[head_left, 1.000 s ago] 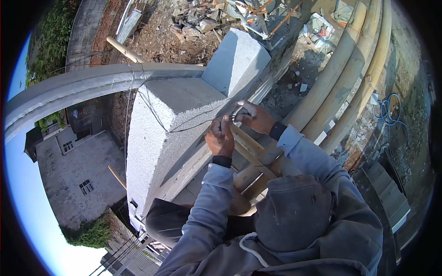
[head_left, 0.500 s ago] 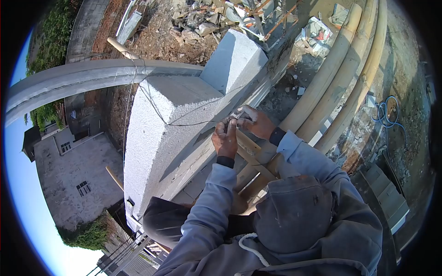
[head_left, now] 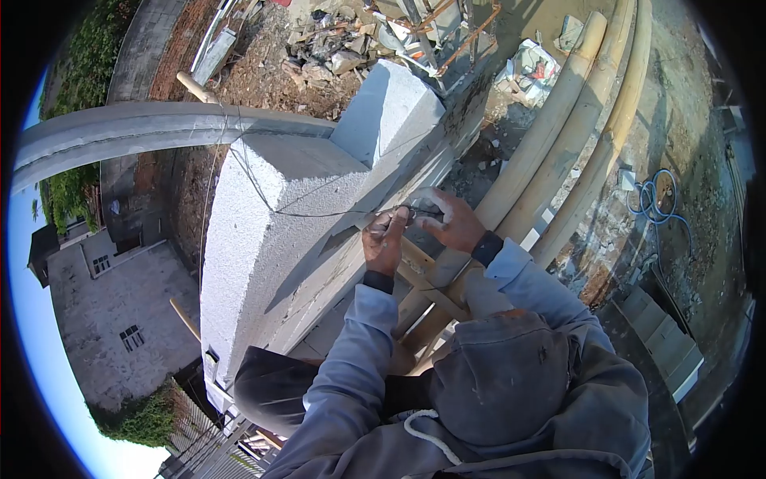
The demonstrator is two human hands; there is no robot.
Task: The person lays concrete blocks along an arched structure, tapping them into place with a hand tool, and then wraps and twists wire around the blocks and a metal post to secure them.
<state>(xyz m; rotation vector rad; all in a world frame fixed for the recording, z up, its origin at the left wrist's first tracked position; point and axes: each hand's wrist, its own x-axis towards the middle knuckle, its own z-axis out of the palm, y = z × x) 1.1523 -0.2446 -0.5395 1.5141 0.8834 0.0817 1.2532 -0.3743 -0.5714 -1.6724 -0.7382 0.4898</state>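
A thin dark wire runs across the face of a pale, rough block to my hands. My left hand pinches it between thumb and fingers. My right hand meets the left fingertips from the other side, its thumb and fingers curled at the wire's end. The small piece between the fingertips is too fine to make out. Both hands are above a wooden crosspiece, beside the long ledge under the block.
A second pale block stands beyond the first, where a curved grey beam meets it. Long round poles run along the right. Rubble and a coiled blue hose lie far below. Grey buildings stand at left.
The view has shifted slightly, moving the scene a little left. My right hand's fingers have drawn slightly apart from the left fingertips; the left still pinches the wire.
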